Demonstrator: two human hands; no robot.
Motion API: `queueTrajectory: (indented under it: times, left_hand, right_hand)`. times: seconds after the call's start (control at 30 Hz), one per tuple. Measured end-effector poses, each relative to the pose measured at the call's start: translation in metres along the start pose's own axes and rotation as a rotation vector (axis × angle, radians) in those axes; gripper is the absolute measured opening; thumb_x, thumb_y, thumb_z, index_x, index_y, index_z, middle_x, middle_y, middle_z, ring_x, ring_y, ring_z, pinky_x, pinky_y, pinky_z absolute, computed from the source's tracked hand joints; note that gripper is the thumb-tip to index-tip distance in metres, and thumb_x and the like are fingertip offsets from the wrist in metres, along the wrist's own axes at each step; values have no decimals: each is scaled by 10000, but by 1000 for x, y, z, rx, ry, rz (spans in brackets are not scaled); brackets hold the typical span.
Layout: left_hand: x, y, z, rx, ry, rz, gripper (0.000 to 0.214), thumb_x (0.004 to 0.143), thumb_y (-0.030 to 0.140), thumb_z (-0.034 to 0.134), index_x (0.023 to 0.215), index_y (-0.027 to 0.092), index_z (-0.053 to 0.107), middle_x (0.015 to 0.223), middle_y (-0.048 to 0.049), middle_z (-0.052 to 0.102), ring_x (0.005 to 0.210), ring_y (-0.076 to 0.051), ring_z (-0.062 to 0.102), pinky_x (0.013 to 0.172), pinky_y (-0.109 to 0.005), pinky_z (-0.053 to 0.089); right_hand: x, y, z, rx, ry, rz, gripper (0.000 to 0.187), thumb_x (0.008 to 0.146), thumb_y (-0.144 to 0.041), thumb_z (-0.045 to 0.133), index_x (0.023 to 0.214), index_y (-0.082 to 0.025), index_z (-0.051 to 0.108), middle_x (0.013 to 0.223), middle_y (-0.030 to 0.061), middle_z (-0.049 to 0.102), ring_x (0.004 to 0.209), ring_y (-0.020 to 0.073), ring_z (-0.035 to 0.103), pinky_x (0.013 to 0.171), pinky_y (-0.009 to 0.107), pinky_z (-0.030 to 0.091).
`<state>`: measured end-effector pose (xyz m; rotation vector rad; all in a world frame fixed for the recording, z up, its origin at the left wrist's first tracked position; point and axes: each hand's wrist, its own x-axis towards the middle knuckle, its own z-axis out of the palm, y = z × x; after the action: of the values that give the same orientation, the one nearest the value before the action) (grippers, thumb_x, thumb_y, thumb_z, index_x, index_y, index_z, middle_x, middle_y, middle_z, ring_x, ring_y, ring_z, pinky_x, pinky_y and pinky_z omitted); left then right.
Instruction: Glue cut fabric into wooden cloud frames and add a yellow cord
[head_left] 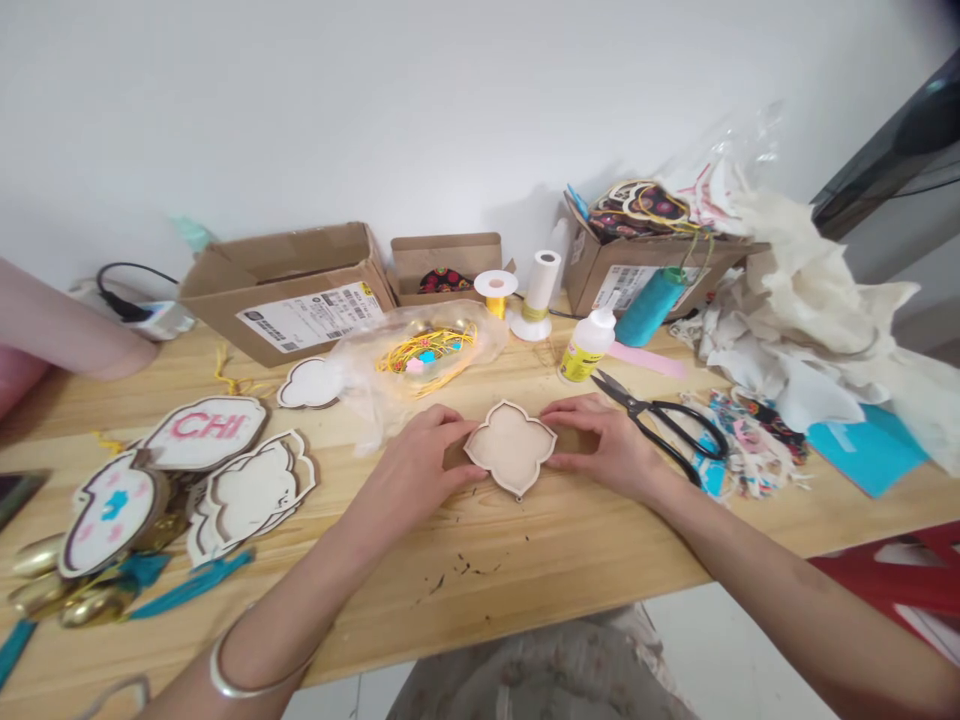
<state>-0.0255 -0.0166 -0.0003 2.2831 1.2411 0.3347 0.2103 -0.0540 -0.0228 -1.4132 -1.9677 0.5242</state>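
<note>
A pale wooden four-lobed piece [511,446] lies flat on the wooden table [525,560], in the middle. My left hand [422,462] grips its left edge with curled fingers. My right hand [600,442] pinches its right edge. Both hands rest on the tabletop, one on each side of the piece.
Black scissors [664,422] and a glue bottle [587,345] lie just right of my hands. A plastic bag of yellow cord [424,352], spools [496,290] and cardboard boxes [289,290] stand behind. Cloud-shaped wooden pieces [251,490] and tassels sit left; crumpled fabric [810,300] right. Another person's arm [67,335] enters far left.
</note>
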Motion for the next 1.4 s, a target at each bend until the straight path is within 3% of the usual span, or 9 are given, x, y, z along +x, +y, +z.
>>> queueTrajectory:
  times: [0.97, 1.4]
  left_hand:
    - [0, -3, -1, -80, -19, 6, 419, 682, 416, 620, 1061, 238, 607, 1045, -49, 558, 945, -218, 545, 853, -377, 426]
    - [3, -7, -4, -98, -57, 55, 366, 743, 443, 560, 1049, 251, 622, 994, -31, 558, 910, -188, 544, 819, -325, 420]
  right_hand:
    - [-1, -2, 0, -28, 14, 23, 326, 598, -255, 753, 915, -237, 682, 989, 47, 668, 929, 221, 597, 842, 393, 467]
    - [0, -4, -1, -53, -1, 24, 311, 617, -259, 743, 918, -213, 682, 990, 60, 669, 925, 220, 592, 842, 391, 464]
